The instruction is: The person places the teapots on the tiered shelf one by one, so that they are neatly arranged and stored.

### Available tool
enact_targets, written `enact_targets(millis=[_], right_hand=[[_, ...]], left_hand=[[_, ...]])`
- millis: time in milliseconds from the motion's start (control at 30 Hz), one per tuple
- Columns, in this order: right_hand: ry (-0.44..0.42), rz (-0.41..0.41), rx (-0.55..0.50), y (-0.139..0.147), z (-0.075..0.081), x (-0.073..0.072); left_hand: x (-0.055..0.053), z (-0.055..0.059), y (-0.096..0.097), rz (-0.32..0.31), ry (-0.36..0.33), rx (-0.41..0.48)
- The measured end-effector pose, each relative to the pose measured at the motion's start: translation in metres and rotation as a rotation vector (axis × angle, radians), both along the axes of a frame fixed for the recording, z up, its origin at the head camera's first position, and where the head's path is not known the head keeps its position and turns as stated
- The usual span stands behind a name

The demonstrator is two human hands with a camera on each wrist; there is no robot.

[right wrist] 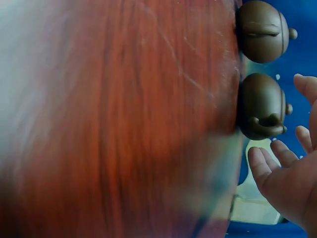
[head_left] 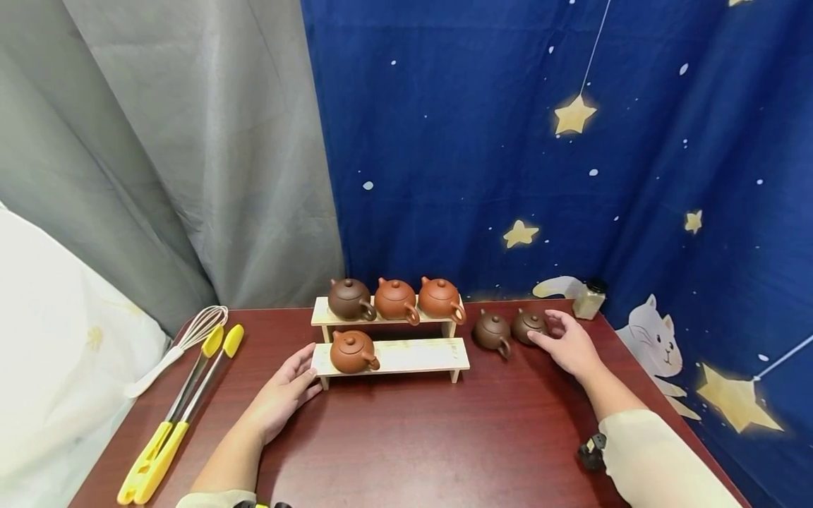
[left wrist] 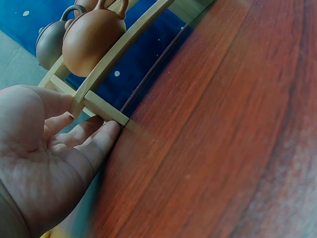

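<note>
My left hand (head_left: 287, 389) grips the left end of a two-step wooden display stand (head_left: 419, 355); in the left wrist view the thumb (left wrist: 54, 101) lies at the shelf's corner and the fingers at its leg. On the lower step, by that hand, sits an orange-brown teapot (head_left: 352, 352). The upper step bears a dark brown teapot (head_left: 348, 299) and two reddish teapots (head_left: 396, 300). My right hand (head_left: 574, 347) reaches beside the farther right of two dark teapots (head_left: 528, 326) on the table, its fingers spread and apart from the pot in the right wrist view.
The other dark teapot (head_left: 492, 331) stands between that pot and the stand. A small dark-lidded jar (head_left: 589, 300) is at the back right corner. Yellow-tipped tongs (head_left: 181, 416) and a whisk (head_left: 184, 343) lie at the left. Curtains (head_left: 444, 155) hang behind the table (head_left: 406, 437).
</note>
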State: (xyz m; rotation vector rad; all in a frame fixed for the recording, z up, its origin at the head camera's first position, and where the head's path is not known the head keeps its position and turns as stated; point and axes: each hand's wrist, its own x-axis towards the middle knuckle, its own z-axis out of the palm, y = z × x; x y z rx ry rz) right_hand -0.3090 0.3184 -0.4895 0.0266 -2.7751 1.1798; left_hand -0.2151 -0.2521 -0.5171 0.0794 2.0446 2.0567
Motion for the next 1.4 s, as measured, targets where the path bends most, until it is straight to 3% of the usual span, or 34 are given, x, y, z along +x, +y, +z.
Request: enact_targets(millis=[200, 400, 733, 1033, 1400], right_hand=[[-0.033, -0.011, -0.044, -0.005, -0.011, -0.014], [-0.042, -0.016, -0.026, -0.012, -0.012, -0.023], [-0.028, -0.045, 0.040, -0.020, -0.012, -0.025], [-0.013, -0.063, -0.007, -0.019, -0.004, -0.012], [0.039, -0.022, -0.024, -0.029, 0.017, 0.027]], left_hand=[[-0.001, -0.001, 0.000, -0.005, 0.008, -0.006], [-0.001, -0.003, 0.001, 0.005, 0.021, -0.013], [-0.001, -0.002, -0.001, -0.006, 0.004, 0.003], [0.000, -0.002, 0.000, -0.005, 0.012, -0.004], [-0.002, -0.004, 0.001, -0.011, 0.023, -0.007]])
